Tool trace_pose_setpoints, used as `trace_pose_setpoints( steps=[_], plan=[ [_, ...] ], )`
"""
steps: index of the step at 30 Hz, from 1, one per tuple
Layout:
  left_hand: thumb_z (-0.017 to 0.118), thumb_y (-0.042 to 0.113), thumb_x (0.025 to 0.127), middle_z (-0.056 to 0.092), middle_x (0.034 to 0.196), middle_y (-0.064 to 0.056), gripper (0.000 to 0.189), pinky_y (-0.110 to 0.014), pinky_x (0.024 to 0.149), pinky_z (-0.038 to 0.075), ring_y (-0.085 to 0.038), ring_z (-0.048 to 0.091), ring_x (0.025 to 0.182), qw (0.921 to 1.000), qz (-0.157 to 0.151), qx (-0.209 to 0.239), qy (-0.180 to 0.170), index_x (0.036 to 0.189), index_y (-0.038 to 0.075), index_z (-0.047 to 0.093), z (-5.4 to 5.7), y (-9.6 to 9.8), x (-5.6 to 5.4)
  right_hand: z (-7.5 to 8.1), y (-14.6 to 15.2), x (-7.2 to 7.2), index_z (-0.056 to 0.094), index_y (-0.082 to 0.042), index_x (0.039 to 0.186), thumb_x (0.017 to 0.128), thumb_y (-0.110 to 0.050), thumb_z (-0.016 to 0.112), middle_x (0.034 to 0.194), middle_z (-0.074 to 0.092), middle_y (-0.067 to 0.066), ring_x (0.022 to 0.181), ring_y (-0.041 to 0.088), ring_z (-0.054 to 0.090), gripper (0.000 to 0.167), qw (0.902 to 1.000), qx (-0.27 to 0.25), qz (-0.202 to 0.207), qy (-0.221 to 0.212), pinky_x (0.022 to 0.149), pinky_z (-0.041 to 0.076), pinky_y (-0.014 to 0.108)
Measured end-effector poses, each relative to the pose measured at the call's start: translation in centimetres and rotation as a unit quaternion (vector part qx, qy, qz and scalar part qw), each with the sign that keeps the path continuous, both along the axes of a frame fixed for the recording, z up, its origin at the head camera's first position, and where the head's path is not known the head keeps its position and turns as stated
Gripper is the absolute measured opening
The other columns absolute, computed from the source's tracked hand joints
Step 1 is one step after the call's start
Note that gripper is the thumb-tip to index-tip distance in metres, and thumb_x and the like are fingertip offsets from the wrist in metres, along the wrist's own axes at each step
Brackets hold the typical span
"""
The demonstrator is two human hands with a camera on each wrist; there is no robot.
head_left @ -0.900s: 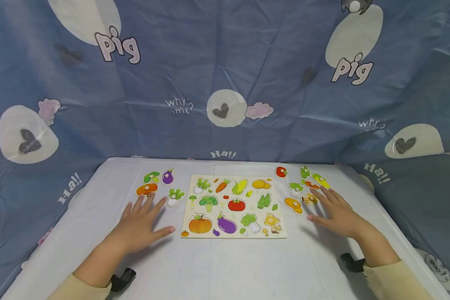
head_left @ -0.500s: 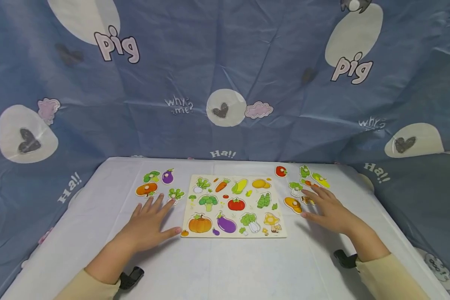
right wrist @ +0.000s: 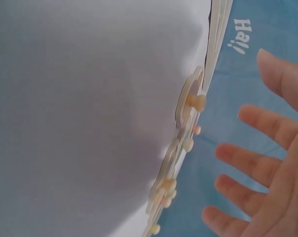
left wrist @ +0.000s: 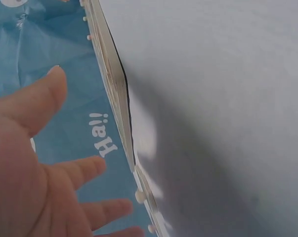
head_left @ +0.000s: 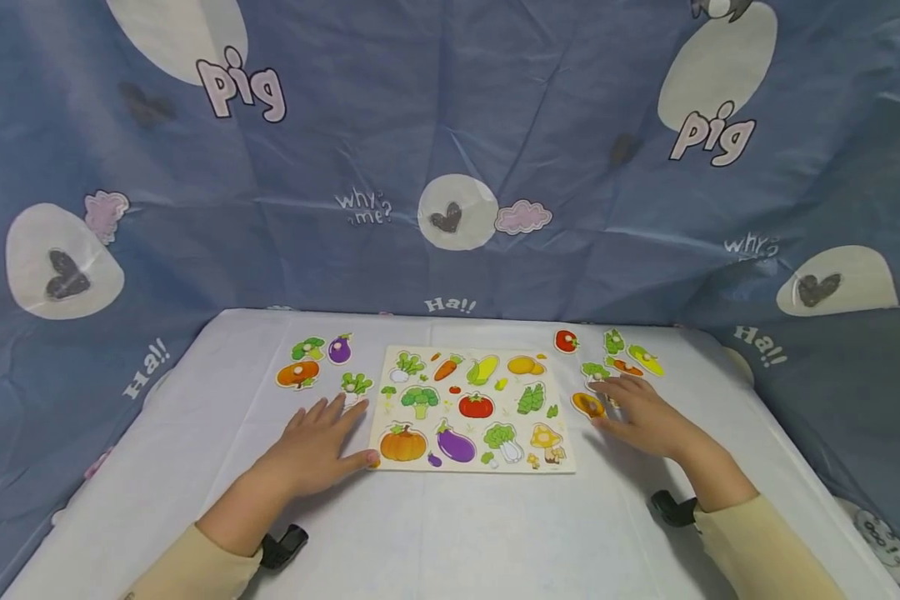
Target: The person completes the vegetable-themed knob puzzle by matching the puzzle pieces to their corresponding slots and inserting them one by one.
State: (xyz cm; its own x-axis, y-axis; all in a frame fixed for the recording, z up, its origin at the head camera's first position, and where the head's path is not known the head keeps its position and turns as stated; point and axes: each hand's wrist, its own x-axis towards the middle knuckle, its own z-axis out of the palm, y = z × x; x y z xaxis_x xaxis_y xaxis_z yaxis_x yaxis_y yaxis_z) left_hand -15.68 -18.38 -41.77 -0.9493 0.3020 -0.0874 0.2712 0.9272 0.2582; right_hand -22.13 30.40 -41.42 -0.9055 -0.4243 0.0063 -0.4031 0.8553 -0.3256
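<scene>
A vegetable puzzle board (head_left: 468, 468) lies on the white table with printed pictures on it. My left hand (head_left: 300, 458) has its fingers spread near the board's left edge, just short of a turnip piece (head_left: 357, 382); its thumb overlaps the board's lower left corner. Over on the right, my right hand (head_left: 648, 421) hovers with spread fingers by the potato piece (head_left: 587, 405) and the bok choy piece (head_left: 595, 371). A mushroom piece there is mostly hidden behind the fingers. Both wrist views show the hands holding nothing, with knobbed pieces (right wrist: 195, 101) beyond the right fingers.
Broccoli (head_left: 308, 348), eggplant (head_left: 340, 349) and pumpkin (head_left: 297, 374) pieces lie left of the board. To the right are tomato (head_left: 566, 341), asparagus (head_left: 613, 341), corn (head_left: 646, 360) and carrot (head_left: 624, 367) pieces. A blue patterned cloth (head_left: 390, 275) hangs behind the table.
Both hands have moved inward toward the board: the left one rightward, covering more of the turnip piece, the right one leftward over the mushroom piece. The pieces have stayed put.
</scene>
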Motion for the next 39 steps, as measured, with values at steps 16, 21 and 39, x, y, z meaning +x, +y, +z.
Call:
trace_pose_setpoints(
  steps=[16, 21, 39],
  plan=[
    [0.069, 0.056, 0.089, 0.049, 0.139, -0.024, 0.078, -0.060, 0.102, 0.042, -0.039, 0.049, 0.122, 0.9995, 0.022, -0.009, -0.022, 0.148, 0.008, 0.049, 0.1, 1.1, -0.3, -0.5, -0.7, -1.2, 0.057, -0.002, 0.138, 0.093, -0.028, 0.072, 0.140, 0.051, 0.025, 0.130, 0.047, 0.045, 0.054, 0.9997, -0.004, -0.021, -0.010, 0.105, 0.036, 0.064],
    [0.070, 0.055, 0.088, 0.052, 0.129, -0.020, 0.077, -0.055, 0.098, 0.047, -0.032, 0.050, 0.111, 0.9992, 0.029, -0.018, -0.021, 0.147, 0.010, 0.050, 0.1, 1.3, -0.4, -0.5, -0.8, -1.6, 0.059, -0.002, 0.136, 0.093, -0.028, 0.073, 0.135, 0.053, 0.025, 0.121, 0.043, 0.052, 0.052, 0.9993, -0.016, -0.030, -0.016, 0.100, 0.042, 0.062],
    [0.074, 0.050, 0.086, 0.048, 0.135, -0.024, 0.072, -0.058, 0.096, 0.048, -0.038, 0.048, 0.115, 0.9976, 0.038, -0.055, -0.015, 0.147, 0.018, 0.053, -0.4, 1.6, -0.2, -1.0, -1.5, -3.2, 0.067, -0.003, 0.118, 0.092, -0.018, 0.072, 0.099, 0.058, 0.008, 0.082, 0.021, 0.052, 0.030, 0.9935, -0.043, -0.056, -0.089, 0.070, 0.047, 0.034]
  ],
)
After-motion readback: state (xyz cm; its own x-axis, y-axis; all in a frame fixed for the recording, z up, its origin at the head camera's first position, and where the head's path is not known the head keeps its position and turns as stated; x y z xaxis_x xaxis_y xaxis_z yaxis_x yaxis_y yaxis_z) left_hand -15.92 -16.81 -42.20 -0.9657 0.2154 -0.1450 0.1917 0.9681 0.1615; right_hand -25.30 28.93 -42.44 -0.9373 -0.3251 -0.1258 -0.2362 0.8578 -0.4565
